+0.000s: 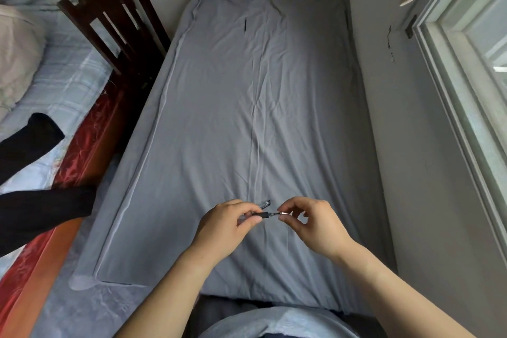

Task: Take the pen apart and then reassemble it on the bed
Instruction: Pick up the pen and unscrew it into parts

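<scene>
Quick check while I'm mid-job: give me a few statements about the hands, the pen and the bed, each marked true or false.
1. Both hands hold the pen above the sheet. True.
2. The right hand pinches the metal tip. True.
3. The left hand rests flat on the sheet. False: it grips the pen's barrel end.
4. A small dark part lies far up the bed, away from the hands. True.
5. The wooden chair stands right of the bed. False: it is on the left side.
6. The pen lies untouched on the sheet. False: it is held between the hands.
</scene>
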Available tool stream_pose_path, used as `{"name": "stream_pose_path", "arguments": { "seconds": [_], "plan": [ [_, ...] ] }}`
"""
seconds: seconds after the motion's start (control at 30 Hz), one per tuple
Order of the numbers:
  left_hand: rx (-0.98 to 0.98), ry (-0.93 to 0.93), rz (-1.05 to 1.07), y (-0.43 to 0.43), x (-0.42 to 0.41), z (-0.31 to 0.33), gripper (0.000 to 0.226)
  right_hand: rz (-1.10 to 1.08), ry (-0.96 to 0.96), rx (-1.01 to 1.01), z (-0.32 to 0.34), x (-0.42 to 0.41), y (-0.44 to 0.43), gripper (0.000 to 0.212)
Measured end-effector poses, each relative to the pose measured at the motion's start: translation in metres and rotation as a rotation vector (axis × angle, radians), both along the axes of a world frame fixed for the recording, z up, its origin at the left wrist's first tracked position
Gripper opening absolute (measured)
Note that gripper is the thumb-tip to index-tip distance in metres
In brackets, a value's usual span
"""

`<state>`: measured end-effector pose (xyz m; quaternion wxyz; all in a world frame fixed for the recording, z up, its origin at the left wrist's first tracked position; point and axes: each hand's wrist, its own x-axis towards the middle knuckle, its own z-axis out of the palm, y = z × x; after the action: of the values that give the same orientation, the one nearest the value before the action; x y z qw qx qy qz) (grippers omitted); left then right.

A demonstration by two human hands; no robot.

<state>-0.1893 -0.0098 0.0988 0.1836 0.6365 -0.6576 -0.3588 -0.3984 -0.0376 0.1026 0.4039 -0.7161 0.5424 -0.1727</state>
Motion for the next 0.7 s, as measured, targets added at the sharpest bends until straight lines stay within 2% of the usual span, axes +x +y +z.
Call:
{"name": "stream_pose_path", "arguments": {
  "seconds": [0.2, 0.47, 0.7],
  "plan": [
    [0.024, -0.059, 0.096, 0.006, 0.023, -0.012, 0.006, -0.045, 0.023, 0.02, -0.018, -0.006, -0.014, 0.004],
    [0.16, -0.054, 0.158, 0.035, 0.039, -0.036, 0.008, -0.034, 0.131, 0.082, -0.079, 0.02, -0.041, 0.005],
    [0.202, -0.03, 0.127, 0.039, 0.03, -0.049, 0.008, 0.03, 0.212, -0.008, -0.099, 0.014, -0.023, 0.037]
  ]
}}
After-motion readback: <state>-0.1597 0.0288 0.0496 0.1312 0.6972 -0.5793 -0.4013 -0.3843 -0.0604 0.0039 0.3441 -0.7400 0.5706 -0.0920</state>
